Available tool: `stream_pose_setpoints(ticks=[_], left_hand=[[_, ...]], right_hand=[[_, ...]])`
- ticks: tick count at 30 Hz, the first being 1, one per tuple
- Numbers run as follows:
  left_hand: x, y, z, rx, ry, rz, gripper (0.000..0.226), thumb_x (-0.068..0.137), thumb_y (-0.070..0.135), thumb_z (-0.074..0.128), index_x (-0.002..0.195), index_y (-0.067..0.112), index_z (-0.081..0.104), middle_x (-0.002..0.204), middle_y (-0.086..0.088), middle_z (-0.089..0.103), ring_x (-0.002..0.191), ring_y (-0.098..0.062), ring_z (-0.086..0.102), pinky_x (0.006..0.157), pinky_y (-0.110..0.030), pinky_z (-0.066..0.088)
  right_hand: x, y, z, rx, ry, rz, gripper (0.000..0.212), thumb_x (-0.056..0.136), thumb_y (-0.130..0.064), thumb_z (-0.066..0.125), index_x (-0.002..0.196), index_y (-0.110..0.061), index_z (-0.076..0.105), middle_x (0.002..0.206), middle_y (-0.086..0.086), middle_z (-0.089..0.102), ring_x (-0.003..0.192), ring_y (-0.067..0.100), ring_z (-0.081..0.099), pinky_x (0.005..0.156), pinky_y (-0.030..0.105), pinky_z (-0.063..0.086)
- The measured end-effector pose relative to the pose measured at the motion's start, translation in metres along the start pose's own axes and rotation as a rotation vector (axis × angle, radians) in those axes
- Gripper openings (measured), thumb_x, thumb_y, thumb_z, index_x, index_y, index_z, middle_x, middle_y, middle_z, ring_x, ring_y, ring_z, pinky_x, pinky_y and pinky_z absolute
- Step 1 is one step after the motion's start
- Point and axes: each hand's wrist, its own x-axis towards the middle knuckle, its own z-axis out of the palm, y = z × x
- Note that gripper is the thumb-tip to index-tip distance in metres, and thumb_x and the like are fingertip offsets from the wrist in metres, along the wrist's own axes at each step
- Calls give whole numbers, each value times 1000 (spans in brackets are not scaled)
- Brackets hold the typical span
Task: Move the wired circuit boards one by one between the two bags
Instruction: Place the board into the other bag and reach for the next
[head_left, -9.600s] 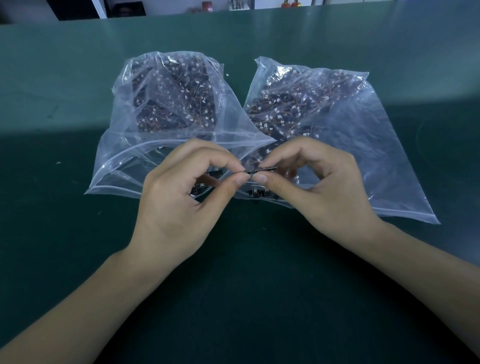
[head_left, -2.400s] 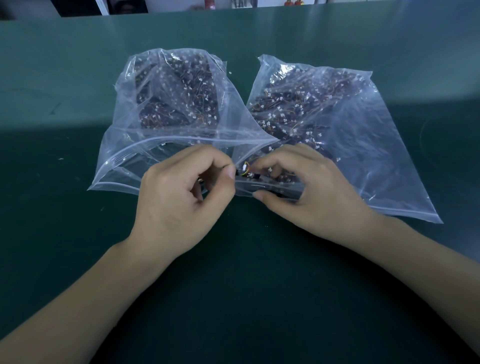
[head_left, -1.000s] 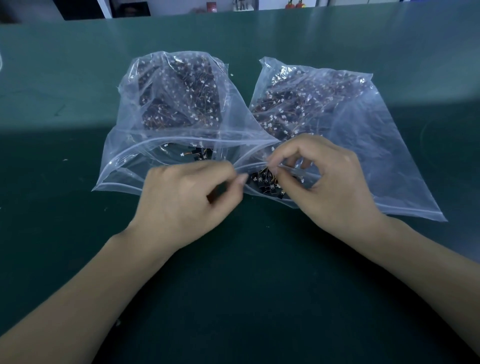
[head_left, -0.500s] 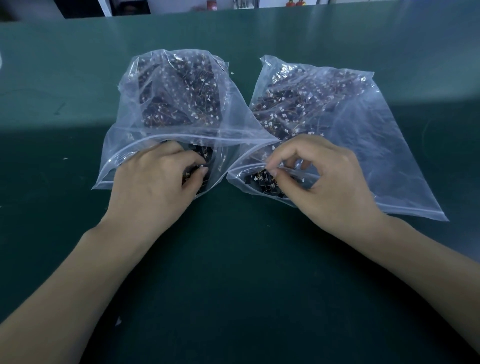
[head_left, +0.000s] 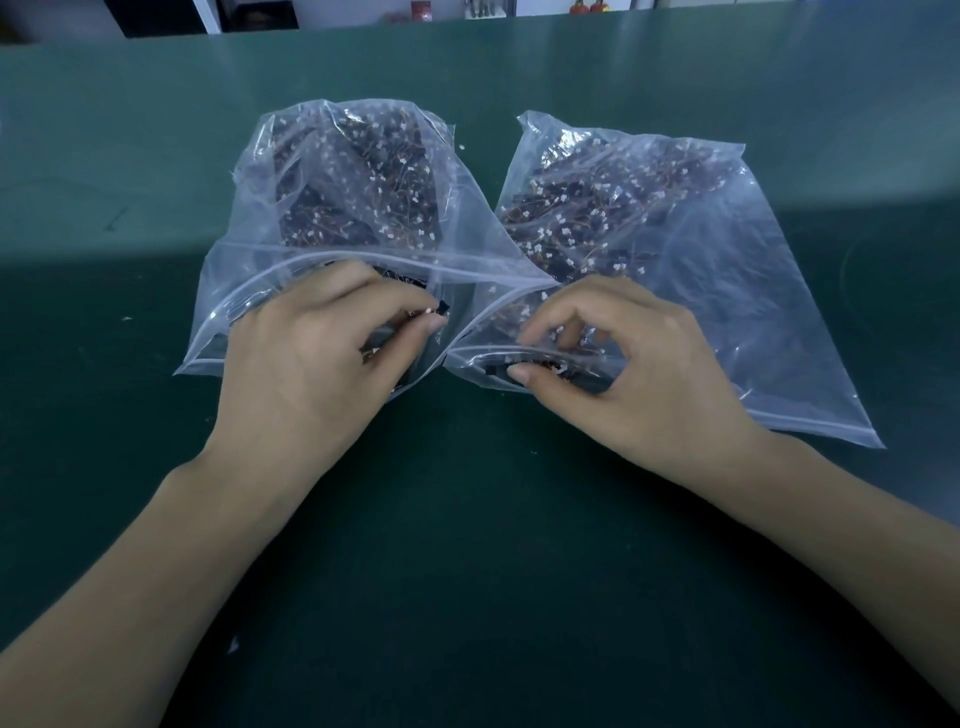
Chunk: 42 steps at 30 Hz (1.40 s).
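Two clear zip bags lie side by side on the green mat, both filled with dark wired circuit boards. My left hand (head_left: 317, 358) reaches into the mouth of the left bag (head_left: 332, 171) and pinches a small dark circuit board (head_left: 442, 308) at its fingertips. My right hand (head_left: 634, 374) is at the mouth of the right bag (head_left: 727, 270). Its fingers are curled inside the opening and its thumb presses the lower lip from outside, gripping that lip. Loose boards (head_left: 571, 228) show through the plastic behind the fingers.
The green table mat (head_left: 467, 545) stretches around both bags, with my forearms lying over its near part. A few tiny scraps dot the mat. Beyond the far table edge, dark furniture and small red items (head_left: 422, 10) stand at the top.
My left hand has shifted slightly right inside the left bag's mouth, a small board now showing at its fingertips. My right thumb has slid down onto the right bag's lower lip.
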Motion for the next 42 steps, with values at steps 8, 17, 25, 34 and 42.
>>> stream_pose_setpoints(ticks=[8, 17, 25, 34, 42], left_hand=[[-2, 19, 3, -278, 50, 69, 13, 100, 23, 80, 105, 10, 83, 100, -3, 69, 76, -16, 65, 65, -28, 51], [-8, 38, 5, -446, -23, 101, 9, 100, 9, 77, 108, 8, 81, 102, -4, 74, 86, -14, 71, 65, -28, 53], [-8, 41, 5, -523, -69, 87, 21, 99, 9, 75, 120, 7, 77, 98, -1, 71, 74, -3, 67, 66, -21, 55], [-8, 40, 5, -518, -40, 46, 25, 95, 18, 83, 118, 9, 78, 97, -1, 74, 69, -14, 69, 63, -28, 57], [-8, 39, 7, -491, -21, 80, 20, 99, 6, 77, 119, 9, 78, 105, -4, 71, 86, -13, 70, 74, -21, 56]], right_hand=[[1, -1, 1, 86, -25, -65, 28, 96, -30, 78, 122, -19, 74, 110, -11, 72, 96, 10, 66, 88, 20, 50], [3, -2, 3, 251, -24, -88, 7, 97, -17, 75, 101, -12, 76, 95, -12, 72, 88, 11, 67, 80, 19, 48], [1, -3, 3, 302, -47, -42, 10, 99, -20, 70, 102, -12, 76, 95, -7, 73, 88, 16, 68, 81, 25, 50], [1, -7, 1, 320, -48, -58, 7, 97, -11, 74, 103, -11, 78, 96, -7, 76, 89, 16, 70, 81, 22, 49], [2, -6, 1, 342, -24, 40, 4, 102, -12, 67, 103, -14, 70, 91, -14, 69, 84, 12, 63, 81, 28, 50]])
